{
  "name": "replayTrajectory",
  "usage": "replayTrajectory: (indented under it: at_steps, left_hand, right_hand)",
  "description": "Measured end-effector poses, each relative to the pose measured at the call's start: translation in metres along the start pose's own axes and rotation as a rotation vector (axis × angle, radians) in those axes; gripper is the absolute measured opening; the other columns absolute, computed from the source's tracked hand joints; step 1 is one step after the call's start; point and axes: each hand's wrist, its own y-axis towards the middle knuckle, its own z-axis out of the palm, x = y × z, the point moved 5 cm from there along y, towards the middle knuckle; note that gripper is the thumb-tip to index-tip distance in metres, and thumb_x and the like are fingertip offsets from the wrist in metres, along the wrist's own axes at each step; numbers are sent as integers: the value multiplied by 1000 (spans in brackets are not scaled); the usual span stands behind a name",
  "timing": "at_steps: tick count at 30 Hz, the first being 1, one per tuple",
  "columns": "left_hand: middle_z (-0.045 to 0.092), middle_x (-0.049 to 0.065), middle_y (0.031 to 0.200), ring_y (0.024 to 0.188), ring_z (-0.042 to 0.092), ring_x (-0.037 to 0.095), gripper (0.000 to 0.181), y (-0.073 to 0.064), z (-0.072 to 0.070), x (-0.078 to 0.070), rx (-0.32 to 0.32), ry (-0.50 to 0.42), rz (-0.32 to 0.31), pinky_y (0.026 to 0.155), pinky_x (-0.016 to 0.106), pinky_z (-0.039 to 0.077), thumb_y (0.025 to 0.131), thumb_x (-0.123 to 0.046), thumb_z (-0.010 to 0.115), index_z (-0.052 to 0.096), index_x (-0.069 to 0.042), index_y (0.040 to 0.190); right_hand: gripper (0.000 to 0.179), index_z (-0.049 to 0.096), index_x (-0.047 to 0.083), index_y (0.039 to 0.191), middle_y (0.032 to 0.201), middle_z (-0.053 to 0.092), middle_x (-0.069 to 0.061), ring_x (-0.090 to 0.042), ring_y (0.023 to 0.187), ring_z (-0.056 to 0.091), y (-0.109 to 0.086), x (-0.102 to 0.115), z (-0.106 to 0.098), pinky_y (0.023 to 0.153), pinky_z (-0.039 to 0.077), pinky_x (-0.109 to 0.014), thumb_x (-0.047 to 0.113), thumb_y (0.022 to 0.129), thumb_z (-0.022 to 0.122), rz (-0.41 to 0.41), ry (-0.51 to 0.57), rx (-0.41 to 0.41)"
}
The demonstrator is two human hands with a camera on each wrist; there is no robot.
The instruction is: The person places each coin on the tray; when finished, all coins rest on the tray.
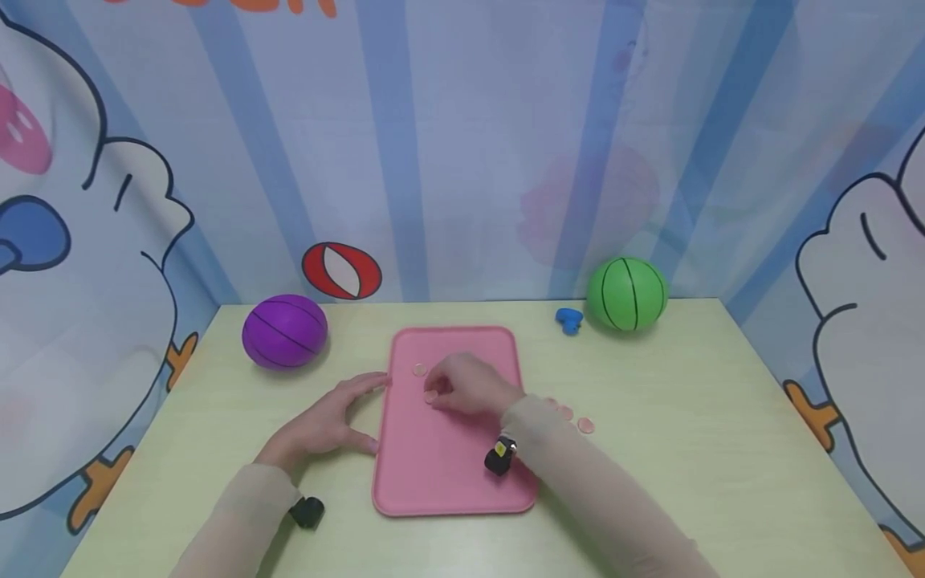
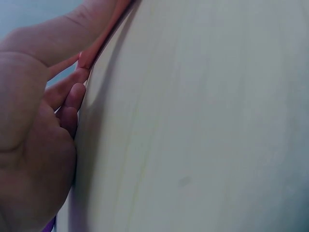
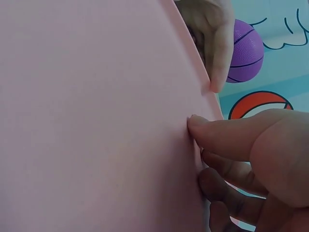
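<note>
A pink tray (image 1: pixel 448 482) lies upright on the table. Over its upper middle, my right hand (image 1: pixel 473 385) pinches a small pink coin-like disc (image 1: pixel 431 396) between thumb and fingers. Another small round disc (image 1: pixel 419 369) lies on the tray just up and left of those fingers. At the tray's left edge, my left hand (image 1: pixel 325 421) touches the rim with fingertips and thumb, its fingers spread. In the right wrist view, the right thumb (image 3: pixel 227 135) and curled fingers meet close above the tray surface; the disc is mostly hidden there.
Right of the tray, several pink discs (image 1: pixel 586 425) lie on the table (image 1: pixel 723 482), some partly behind the right sleeve. A purple ball (image 1: pixel 285 331) stands back left, a green ball (image 1: pixel 627 294) back right, with a small blue object (image 1: pixel 569 321) beside it. A printed curtain (image 1: pixel 477 160) hangs behind.
</note>
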Motion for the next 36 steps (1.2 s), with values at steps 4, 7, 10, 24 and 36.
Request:
replayTrajectory:
  at_steps: [4, 7, 10, 24, 36]
  left_hand:
    - [34, 1, 170, 159, 23, 36, 112, 0, 0, 0, -2, -2, -4, 126, 69, 15, 67, -42, 98, 41, -29, 162]
    - [33, 2, 170, 159, 23, 36, 111, 0, 0, 0, -2, -3, -4, 126, 68, 15, 67, -41, 98, 41, -28, 162]
    - [33, 2, 170, 159, 23, 36, 112, -1, 0, -1, 0, -3, -6, 126, 68, 15, 68, -41, 98, 41, -28, 162]
    - [33, 2, 170, 158, 23, 36, 111, 0, 0, 0, 1, 6, 8, 126, 68, 16, 68, -41, 98, 41, -27, 162]
    - [33, 2, 170, 158, 24, 35, 111, 0, 0, 1, 0, 3, 12, 126, 68, 16, 68, -41, 98, 41, -27, 162]
  right_hand:
    - [14, 80, 15, 106, 90, 73, 7, -10, 88, 64, 1, 2, 1, 85, 56, -28, 20, 93, 82, 15, -3, -17]
    - [13, 79, 14, 105, 91, 73, 6, -11, 88, 65, 2, 3, 1, 85, 56, -29, 19, 94, 81, 33, -1, -38]
    - [10, 79, 14, 102, 90, 73, 6, -10, 88, 66, 3, 4, 2, 85, 56, -28, 19, 94, 81, 49, -7, -55]
    - [10, 80, 16, 96, 87, 72, 8, -8, 84, 65, 10, 4, 5, 80, 56, -27, 26, 94, 80, 157, 3, -76]
    - [13, 77, 19, 88, 82, 68, 9, -9, 79, 61, 11, 7, 6, 73, 53, -27, 30, 94, 81, 188, -11, -96]
